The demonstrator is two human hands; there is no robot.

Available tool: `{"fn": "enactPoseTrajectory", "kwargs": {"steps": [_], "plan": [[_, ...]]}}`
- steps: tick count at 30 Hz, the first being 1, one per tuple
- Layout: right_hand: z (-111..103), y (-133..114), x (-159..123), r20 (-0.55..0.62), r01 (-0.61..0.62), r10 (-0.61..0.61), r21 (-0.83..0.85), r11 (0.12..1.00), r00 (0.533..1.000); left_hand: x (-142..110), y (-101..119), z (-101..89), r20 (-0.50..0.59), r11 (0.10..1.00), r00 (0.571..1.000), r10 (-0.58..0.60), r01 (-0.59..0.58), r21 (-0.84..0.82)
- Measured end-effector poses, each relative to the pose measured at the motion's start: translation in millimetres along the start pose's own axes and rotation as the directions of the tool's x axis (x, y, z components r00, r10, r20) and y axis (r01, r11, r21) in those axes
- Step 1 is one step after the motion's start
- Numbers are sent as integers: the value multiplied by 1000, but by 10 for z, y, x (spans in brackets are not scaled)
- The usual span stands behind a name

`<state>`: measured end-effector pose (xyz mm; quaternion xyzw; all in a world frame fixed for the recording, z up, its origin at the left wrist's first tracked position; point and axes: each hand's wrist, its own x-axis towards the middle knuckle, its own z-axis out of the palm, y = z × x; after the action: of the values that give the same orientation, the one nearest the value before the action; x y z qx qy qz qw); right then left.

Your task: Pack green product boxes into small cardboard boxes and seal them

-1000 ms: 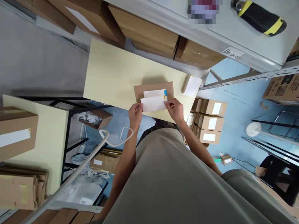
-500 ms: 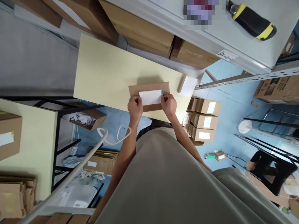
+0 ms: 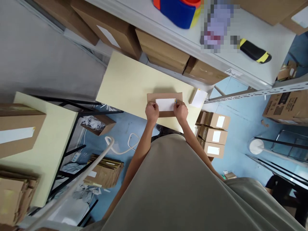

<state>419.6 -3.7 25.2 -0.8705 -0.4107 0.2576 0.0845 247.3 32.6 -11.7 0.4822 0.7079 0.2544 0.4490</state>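
Note:
A flat brown cardboard box point(image 3: 151, 96) lies near the front edge of a pale yellow table point(image 3: 125, 86). A white label point(image 3: 165, 104) lies on the box's top. My left hand point(image 3: 152, 112) presses on the label's left end and my right hand point(image 3: 181, 111) presses on its right end, fingers curled down against the box. A small blue and yellow mark shows at the label's right end, by my right hand.
A stack of white labels point(image 3: 198, 97) rests at the table's right end. Cardboard boxes point(image 3: 163, 53) fill the shelf behind the table. More labelled boxes point(image 3: 214, 134) are stacked on the blue floor at right. Another table point(image 3: 45, 138) with boxes stands at left.
A second white label that my hands held at the box's near edge now lies over the first one on the box. Both hands came closer together. The camera tilted up.

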Motion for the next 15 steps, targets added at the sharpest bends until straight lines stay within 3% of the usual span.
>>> {"fn": "enactPoseTrajectory", "kwargs": {"steps": [10,13,15], "plan": [[-85,66,115,-36,29,-32,-60,998,999,46,100,0,77,955,997,-6,-18,297],[-10,52,104,-82,107,-118,-136,985,990,56,108,28,51,954,999,0,-15,298],[100,23,88,-129,217,-250,-225,950,960,60,104,47,30,960,1000,2,-10,281]]}}
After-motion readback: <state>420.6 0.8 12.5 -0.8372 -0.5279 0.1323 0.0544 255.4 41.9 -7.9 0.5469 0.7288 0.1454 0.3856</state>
